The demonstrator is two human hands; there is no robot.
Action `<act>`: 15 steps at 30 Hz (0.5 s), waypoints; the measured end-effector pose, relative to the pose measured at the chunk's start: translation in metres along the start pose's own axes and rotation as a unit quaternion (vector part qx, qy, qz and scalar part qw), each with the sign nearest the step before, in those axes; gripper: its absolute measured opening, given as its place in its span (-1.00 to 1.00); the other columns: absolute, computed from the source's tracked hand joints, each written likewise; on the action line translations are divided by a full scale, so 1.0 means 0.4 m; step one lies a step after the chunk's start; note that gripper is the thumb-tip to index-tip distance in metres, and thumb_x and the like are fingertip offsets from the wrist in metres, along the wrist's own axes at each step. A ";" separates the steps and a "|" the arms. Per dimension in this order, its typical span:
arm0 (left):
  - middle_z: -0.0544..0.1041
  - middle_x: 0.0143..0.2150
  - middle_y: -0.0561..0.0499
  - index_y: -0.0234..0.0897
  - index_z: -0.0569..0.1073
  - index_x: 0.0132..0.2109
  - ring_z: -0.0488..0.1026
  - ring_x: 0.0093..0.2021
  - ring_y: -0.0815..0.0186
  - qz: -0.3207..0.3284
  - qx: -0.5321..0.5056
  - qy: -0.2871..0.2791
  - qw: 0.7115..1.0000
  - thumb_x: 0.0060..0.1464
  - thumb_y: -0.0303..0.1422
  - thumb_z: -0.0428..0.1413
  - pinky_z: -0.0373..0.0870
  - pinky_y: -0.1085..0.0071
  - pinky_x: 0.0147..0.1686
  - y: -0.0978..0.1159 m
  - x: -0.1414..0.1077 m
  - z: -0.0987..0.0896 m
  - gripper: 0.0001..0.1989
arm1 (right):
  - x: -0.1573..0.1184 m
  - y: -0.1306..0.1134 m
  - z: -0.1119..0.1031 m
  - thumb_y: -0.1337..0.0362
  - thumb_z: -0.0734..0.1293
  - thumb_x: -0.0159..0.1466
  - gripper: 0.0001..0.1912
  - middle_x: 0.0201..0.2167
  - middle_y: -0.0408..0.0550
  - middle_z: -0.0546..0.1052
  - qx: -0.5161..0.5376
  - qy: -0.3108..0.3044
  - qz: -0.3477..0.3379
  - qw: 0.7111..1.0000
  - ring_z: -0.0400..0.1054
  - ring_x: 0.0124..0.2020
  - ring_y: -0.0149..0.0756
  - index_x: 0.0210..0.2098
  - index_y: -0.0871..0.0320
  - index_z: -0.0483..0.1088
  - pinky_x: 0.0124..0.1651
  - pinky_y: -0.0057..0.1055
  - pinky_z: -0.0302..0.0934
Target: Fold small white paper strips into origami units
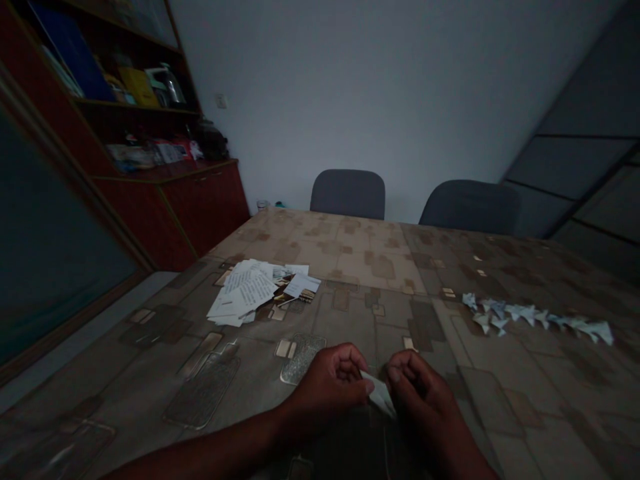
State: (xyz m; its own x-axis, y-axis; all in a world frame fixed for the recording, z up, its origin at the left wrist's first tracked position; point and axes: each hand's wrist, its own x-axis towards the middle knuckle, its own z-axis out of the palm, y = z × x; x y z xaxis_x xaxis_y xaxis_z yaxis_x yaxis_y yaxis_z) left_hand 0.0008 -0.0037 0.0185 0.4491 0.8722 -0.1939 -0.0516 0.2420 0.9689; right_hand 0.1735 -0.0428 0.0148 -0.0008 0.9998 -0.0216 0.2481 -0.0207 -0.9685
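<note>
A small folded piece of white paper (379,395) is pinched between the thumb and curled fingers of my left hand (333,377). It tilts down to the right, above the near part of the table. Close against its right side is my right hand (425,393), fingers curled and thumb pressed in. Whether that hand grips the paper's edge cannot be made out. Beyond my left hand lies a loose pile of printed paper slips (245,293), with small cards (301,285) at its right side. Off to the right, several folded paper pieces (530,315) form a row.
A patterned cloth (350,313) covers the table. Two grey chairs (347,193) stand at its far edge, before a pale wall (350,87). On the left is a reddish wooden cabinet (205,207) with things on its shelves. The room is dim.
</note>
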 end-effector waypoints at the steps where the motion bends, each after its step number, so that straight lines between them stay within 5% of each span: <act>1: 0.42 -0.62 0.15 -0.31 0.35 -0.43 0.32 -0.61 0.46 -0.003 -0.005 0.005 1.000 -0.20 -0.33 0.27 0.15 0.56 -0.56 0.001 -0.002 0.002 -0.75 | 0.000 -0.004 -0.004 -0.05 0.20 0.29 -0.63 -0.55 -0.23 0.25 0.002 0.000 -0.005 1.000 0.13 -0.52 -0.37 -0.44 0.11 0.26 -0.47 -0.48 0.05; 7: 0.52 -0.56 0.02 -0.31 0.31 -0.43 0.40 -0.54 0.40 0.006 -0.083 0.059 0.995 -0.15 -0.21 0.30 0.24 0.51 -0.46 -0.002 -0.003 0.001 -0.66 | 0.001 -0.018 -0.015 -0.06 0.27 0.22 -0.65 -0.53 -0.19 0.31 -0.014 -0.013 -0.006 1.000 0.20 -0.47 -0.31 -0.42 0.12 0.32 -0.42 -0.44 0.08; 15: 0.39 -0.55 0.13 -0.30 0.31 -0.43 0.26 -0.55 0.47 0.018 0.001 -0.014 1.000 -0.11 -0.32 0.26 0.11 0.56 -0.54 -0.019 -0.020 0.015 -0.74 | 0.003 -0.010 -0.012 0.03 0.30 0.20 -0.70 -0.56 -0.21 0.30 0.022 0.018 -0.006 1.000 0.18 -0.50 -0.34 -0.47 0.12 0.31 -0.45 -0.45 0.06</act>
State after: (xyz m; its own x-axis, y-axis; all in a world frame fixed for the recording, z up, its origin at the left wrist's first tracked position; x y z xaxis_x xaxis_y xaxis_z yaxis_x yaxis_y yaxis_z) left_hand 0.0030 -0.0152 0.0137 0.4714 0.8683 -0.1544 -0.0663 0.2094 0.9756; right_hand 0.1772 -0.0413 0.0198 0.0308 0.9995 -0.0027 0.2051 -0.0089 -0.9787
